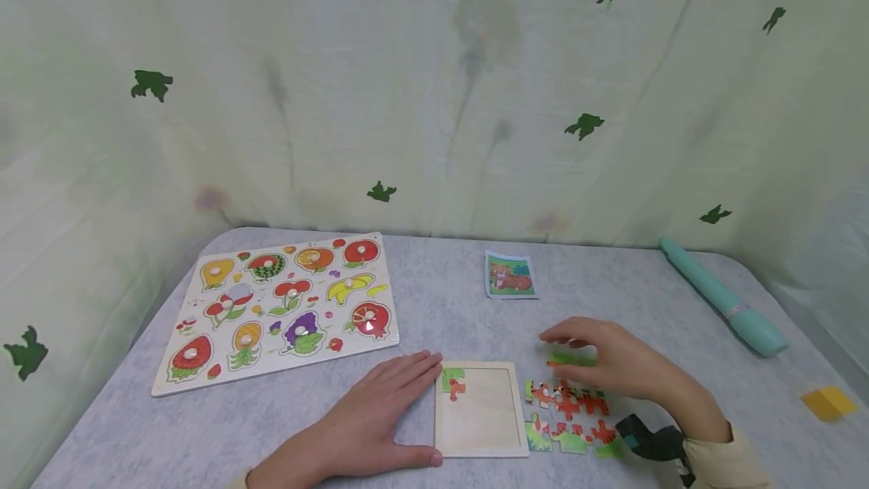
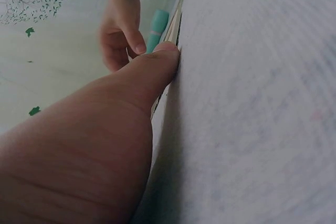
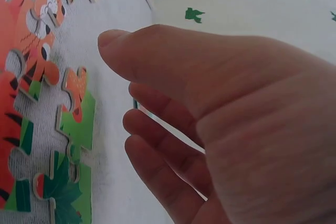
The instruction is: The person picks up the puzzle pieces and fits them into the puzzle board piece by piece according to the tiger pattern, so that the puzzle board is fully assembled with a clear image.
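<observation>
A shallow wooden puzzle tray lies on the table, with a green and orange puzzle piece in its upper left corner. My left hand rests beside the tray, its fingertips and thumb touching the left edge. Loose jigsaw pieces in orange and green lie in rows to the right of the tray. Over the back row hovers my right hand, fingers loosely bent and thumb apart. In the right wrist view, nothing sits between thumb and fingers, and green pieces lie beyond the thumb.
A fruit knob puzzle board lies at the back left. Behind the tray is a small tiger picture card. A rolled turquoise mat or cloth lies at the right, with a yellow block near the right edge.
</observation>
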The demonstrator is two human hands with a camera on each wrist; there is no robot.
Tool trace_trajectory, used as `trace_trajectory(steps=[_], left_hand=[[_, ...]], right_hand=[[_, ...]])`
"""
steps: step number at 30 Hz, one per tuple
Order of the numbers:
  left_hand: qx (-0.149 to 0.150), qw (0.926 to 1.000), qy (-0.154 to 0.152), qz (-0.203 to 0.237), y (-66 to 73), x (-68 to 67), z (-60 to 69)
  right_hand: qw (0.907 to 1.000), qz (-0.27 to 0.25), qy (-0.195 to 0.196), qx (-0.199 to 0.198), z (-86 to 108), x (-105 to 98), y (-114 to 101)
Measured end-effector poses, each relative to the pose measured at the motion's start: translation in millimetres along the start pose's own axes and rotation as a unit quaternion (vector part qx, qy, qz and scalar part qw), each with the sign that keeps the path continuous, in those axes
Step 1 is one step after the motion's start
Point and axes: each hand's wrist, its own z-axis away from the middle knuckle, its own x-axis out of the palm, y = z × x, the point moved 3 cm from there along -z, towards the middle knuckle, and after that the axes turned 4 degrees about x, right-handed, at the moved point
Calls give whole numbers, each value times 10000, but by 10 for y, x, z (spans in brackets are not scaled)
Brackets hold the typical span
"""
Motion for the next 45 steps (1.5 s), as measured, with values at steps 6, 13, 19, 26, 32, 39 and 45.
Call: trace_trajectory(steps=[6,13,19,26,32,39,45], left_hand=[[-1,10000,1,-23,1,1,2],[-40,10000,-41,22,-14,14,-7],[-49,10000,-41,23,-6,10,-4],[-26,10000,-41,31,-2,3,-4],[59,10000,63,-14,-10,16,-4],[34,10000,21,-48,-14,18,-8],[28,10000,30,-13,-13,10,0]], right_hand=[[9999,-44,4,159,15,-26,66],[9997,-139,-23,182,30,-24,176],[9989,-203,-138,393,46,-19,267],[9985,-337,-243,352,57,-23,291],[9981,-359,-317,395,62,-4,318],[9979,-359,-364,394,52,31,336],[9979,-402,-376,336,33,44,371]])
